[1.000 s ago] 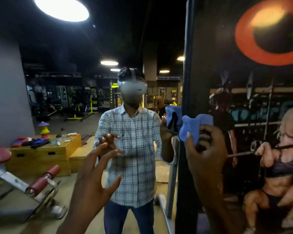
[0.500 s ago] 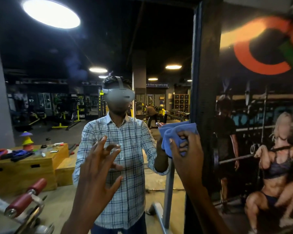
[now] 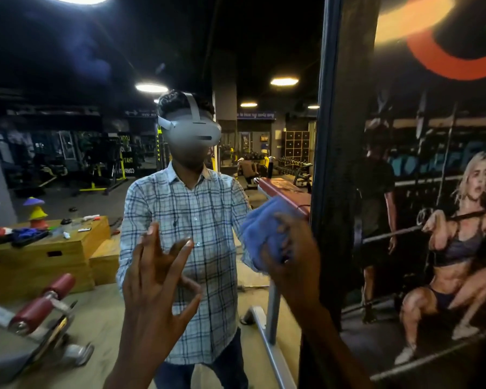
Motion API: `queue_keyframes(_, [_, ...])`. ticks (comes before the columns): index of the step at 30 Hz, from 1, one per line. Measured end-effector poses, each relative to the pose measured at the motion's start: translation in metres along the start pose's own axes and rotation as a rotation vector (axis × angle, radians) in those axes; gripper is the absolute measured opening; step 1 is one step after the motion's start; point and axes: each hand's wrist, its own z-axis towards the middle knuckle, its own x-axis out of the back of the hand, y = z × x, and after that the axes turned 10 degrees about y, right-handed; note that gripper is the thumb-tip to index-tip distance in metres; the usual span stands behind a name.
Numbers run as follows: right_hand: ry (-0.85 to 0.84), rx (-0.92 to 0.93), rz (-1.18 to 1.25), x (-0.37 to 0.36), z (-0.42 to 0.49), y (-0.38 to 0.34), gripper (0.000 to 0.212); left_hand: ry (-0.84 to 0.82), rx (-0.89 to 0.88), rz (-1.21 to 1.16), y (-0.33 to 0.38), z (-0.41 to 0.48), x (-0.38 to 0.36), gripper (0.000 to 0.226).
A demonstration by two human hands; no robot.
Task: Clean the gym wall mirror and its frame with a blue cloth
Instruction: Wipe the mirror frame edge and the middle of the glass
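The blue cloth [image 3: 260, 234] is held bunched in the right hand's [image 3: 292, 259] curled fingers [image 3: 285, 234] at the mirror [image 3: 68, 136], the upright frame [image 3: 340, 164] lying just to their right; the left hand [image 3: 155, 282] is spread, empty.

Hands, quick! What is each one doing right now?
Left hand: open, fingers spread, holding nothing.
Right hand: closed, gripping the blue cloth.

The right hand [image 3: 291, 259] moves the blue cloth [image 3: 264, 234] leftward off the frame [image 3: 341, 164] onto the mirror glass [image 3: 236, 66], slightly lower than before.
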Motion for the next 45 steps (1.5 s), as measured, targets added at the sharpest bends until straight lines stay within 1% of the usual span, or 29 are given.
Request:
queue_keyframes(2, [0.279, -0.076, -0.004, 0.008, 0.007, 0.013, 0.05, -0.002, 0.019, -0.002, 0.0, -0.001, -0.001, 0.083])
queue_keyframes(4, [0.402, -0.113, 0.008, -0.007, 0.003, 0.008, 0.045, -0.007, 0.024, 0.006, 0.001, -0.001, -0.002, 0.084])
queue_keyframes(5, [0.336, -0.106, 0.047, -0.02, -0.007, -0.002, 0.045, -0.009, 0.019, 0.011, 0.001, -0.002, -0.002, 0.084])
queue_keyframes(8, [-0.101, 0.075, 0.066, -0.036, -0.051, -0.021, 0.046, 0.006, 0.002, 0.027, -0.001, -0.001, -0.001, 0.082])
queue_keyframes(9, [-0.158, 0.099, 0.026, -0.03, -0.057, -0.015, 0.045, 0.011, 0.0, 0.036, -0.001, -0.001, 0.0, 0.082])
queue_keyframes(11, [-0.131, 0.054, -0.018, -0.015, -0.033, 0.015, 0.044, 0.014, 0.002, 0.041, -0.001, -0.002, 0.0, 0.084])
queue_keyframes(12, [-0.199, 0.041, 0.029, -0.007, -0.017, 0.028, 0.043, 0.014, 0.001, 0.044, 0.0, -0.002, 0.0, 0.086])
queue_keyframes(13, [-0.349, 0.04, 0.151, -0.002, -0.005, 0.04, 0.044, 0.013, -0.003, 0.051, 0.0, -0.002, 0.0, 0.088])
queue_keyframes(14, [-0.317, 0.015, 0.221, 0.001, -0.004, 0.04, 0.045, 0.009, -0.004, 0.055, 0.0, -0.002, 0.0, 0.089])
queue_keyframes(16, [0.12, -0.155, 0.058, -0.013, -0.046, 0.024, 0.042, 0.007, 0.007, 0.052, 0.0, -0.001, -0.001, 0.09])
queue_keyframes(17, [0.178, -0.222, 0.039, -0.023, -0.076, 0.007, 0.04, 0.005, 0.012, 0.052, 0.001, -0.001, -0.001, 0.089])
queue_keyframes(18, [0.086, -0.179, 0.058, -0.033, -0.101, -0.005, 0.04, 0.006, 0.01, 0.054, 0.001, -0.001, -0.001, 0.088])
queue_keyframes(19, [-0.076, -0.068, 0.034, -0.035, -0.126, -0.015, 0.041, 0.01, 0.003, 0.057, 0.0, -0.001, -0.001, 0.086])
queue_keyframes(20, [-0.153, 0.04, -0.022, -0.033, -0.13, -0.003, 0.043, 0.01, -0.002, 0.06, -0.001, -0.002, 0.0, 0.086])
queue_keyframes(21, [-0.155, -0.014, -0.042, -0.025, -0.133, 0.008, 0.046, 0.005, -0.002, 0.062, -0.002, -0.001, 0.001, 0.087])
queue_keyframes(23, [0.048, -0.341, -0.039, -0.004, -0.121, 0.033, 0.055, 0.0, 0.006, 0.067, -0.003, 0.0, 0.002, 0.09])
queue_keyframes(25, [0.327, -0.552, -0.02, 0.003, -0.131, 0.039, 0.056, -0.008, 0.016, 0.077, -0.001, 0.0, 0.002, 0.095])
queue_keyframes(27, [0.414, -0.58, -0.048, -0.018, -0.151, 0.025, 0.06, -0.01, 0.027, 0.071, 0.001, 0.0, 0.002, 0.101])
queue_keyframes(30, [0.149, -0.39, -0.019, -0.04, -0.179, 0.006, 0.051, -0.008, 0.024, 0.055, 0.001, -0.001, 0.003, 0.1])
queue_keyframes(32, [0.074, -0.302, -0.015, -0.028, -0.176, 0.007, 0.044, -0.014, 0.03, 0.053, 0.001, -0.001, 0.004, 0.101])
queue_keyframes(33, [0.131, -0.366, -0.001, -0.021, -0.166, 0.009, 0.046, -0.018, 0.032, 0.054, 0.0, -0.001, 0.005, 0.102])
queue_keyframes(35, [0.406, -0.575, 0.047, -0.014, -0.139, 0.014, 0.054, -0.023, 0.023, 0.05, 0.0, 0.0, 0.006, 0.103])
queue_keyframes(36, [0.523, -0.641, 0.08, -0.015, -0.129, 0.021, 0.058, -0.023, 0.022, 0.046, 0.0, 0.0, 0.006, 0.102])
queue_keyframes(37, [0.565, -0.636, 0.079, -0.019, -0.122, 0.018, 0.061, -0.019, 0.028, 0.044, -0.001, 0.0, 0.006, 0.102])
queue_keyframes(39, [0.462, -0.489, 0.07, -0.037, -0.122, -0.01, 0.057, -0.002, 0.035, 0.032, -0.004, -0.002, 0.005, 0.101])
queue_keyframes(41, [0.152, -0.293, 0.101, -0.057, -0.136, -0.03, 0.039, 0.02, 0.015, 0.024, -0.008, -0.004, 0.006, 0.094])
queue_keyframes(42, [0.03, -0.206, 0.116, -0.063, -0.141, -0.034, 0.036, 0.027, 0.005, 0.024, -0.011, -0.005, 0.006, 0.091])
queue_keyframes(43, [-0.01, -0.154, 0.081, -0.062, -0.136, -0.03, 0.037, 0.026, 0.001, 0.033, -0.015, -0.005, 0.007, 0.091])
queue_keyframes(45, [0.146, -0.203, 0.049, -0.05, -0.106, -0.023, 0.045, 0.005, 0.027, 0.045, -0.021, -0.006, 0.014, 0.099])
